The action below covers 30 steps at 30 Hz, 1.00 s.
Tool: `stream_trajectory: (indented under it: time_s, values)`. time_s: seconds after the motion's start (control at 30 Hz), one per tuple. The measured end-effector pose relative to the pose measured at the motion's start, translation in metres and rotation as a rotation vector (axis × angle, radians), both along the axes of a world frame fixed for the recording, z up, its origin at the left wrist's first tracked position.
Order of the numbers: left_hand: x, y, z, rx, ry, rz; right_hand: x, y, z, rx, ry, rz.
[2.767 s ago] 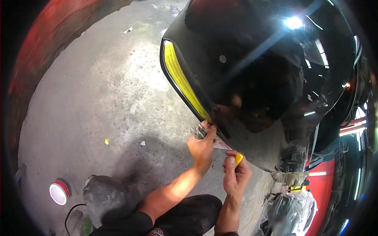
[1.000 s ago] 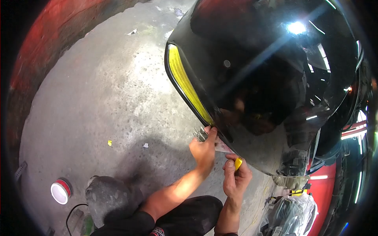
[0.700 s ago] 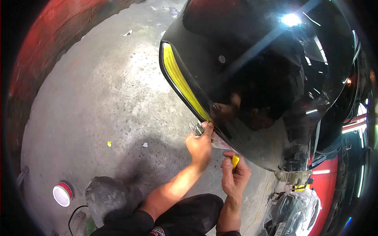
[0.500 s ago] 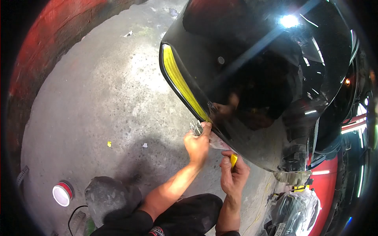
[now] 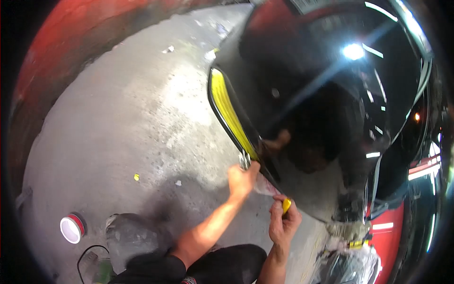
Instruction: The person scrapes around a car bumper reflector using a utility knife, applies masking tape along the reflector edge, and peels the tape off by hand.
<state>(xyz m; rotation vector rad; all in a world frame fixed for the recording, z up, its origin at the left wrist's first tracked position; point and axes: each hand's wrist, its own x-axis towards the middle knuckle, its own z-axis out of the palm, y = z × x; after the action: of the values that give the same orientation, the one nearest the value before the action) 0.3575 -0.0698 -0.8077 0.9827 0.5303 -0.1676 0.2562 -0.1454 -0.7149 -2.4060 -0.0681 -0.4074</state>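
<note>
My left hand (image 5: 242, 181) is closed around a silver metal piece (image 5: 244, 160), its exact kind unclear, right at the lower end of a yellow strip (image 5: 228, 111). That strip runs inside a black-edged slot along a glossy black car bumper (image 5: 312, 123). My right hand (image 5: 284, 222) is lower and to the right, its fingers wrapped round a yellow-handled tool (image 5: 286, 205) whose working end I cannot make out. Between the two hands, under the bumper's edge, hangs a thin translucent sheet (image 5: 266, 185) with pinkish marks.
A round white-and-red roll (image 5: 72, 229) rests on the grey concrete floor (image 5: 118, 132) at lower left, near my shoe and a dark cable (image 5: 87, 253). Small scraps are scattered about. A red wall (image 5: 61, 52) borders the left; a plastic-wrapped object (image 5: 350, 265) stands at lower right.
My view has tilted, so the bumper and both hands appear lower and slightly further right. The metal piece in my left hand now points more upright against the strip's lower end.
</note>
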Motion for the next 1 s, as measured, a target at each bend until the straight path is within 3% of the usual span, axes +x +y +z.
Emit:
stream_trajectory:
  time_s: [0.17, 0.4, 0.47, 0.7, 0.9, 0.97, 1.0]
  values:
    - [-0.005, -0.012, -0.007, 0.059, -0.153, 0.206, 0.006, 0.004, 0.000, 0.120, 0.034, -0.080]
    - [-0.016, -0.006, -0.007, -0.018, -0.086, 0.298, 0.010, 0.003, -0.011, 0.119, -0.004, -0.002]
    - [-0.012, -0.010, -0.009, 0.070, -0.089, 0.198, 0.008, 0.003, -0.010, 0.081, 0.031, -0.013]
    - [-0.006, -0.008, -0.008, 0.065, -0.108, 0.207, 0.007, 0.003, -0.010, 0.096, 0.049, -0.006]
    - [-0.009, -0.018, -0.010, 0.206, -0.194, 0.195, 0.006, 0.002, -0.011, 0.087, 0.052, 0.001]
    - [-0.009, -0.038, -0.017, 0.244, -0.274, 0.483, 0.006, 0.002, -0.010, 0.088, 0.062, -0.017]
    - [-0.015, -0.036, -0.014, 0.233, -0.263, 0.455, 0.004, 0.000, -0.011, 0.079, 0.073, -0.046]
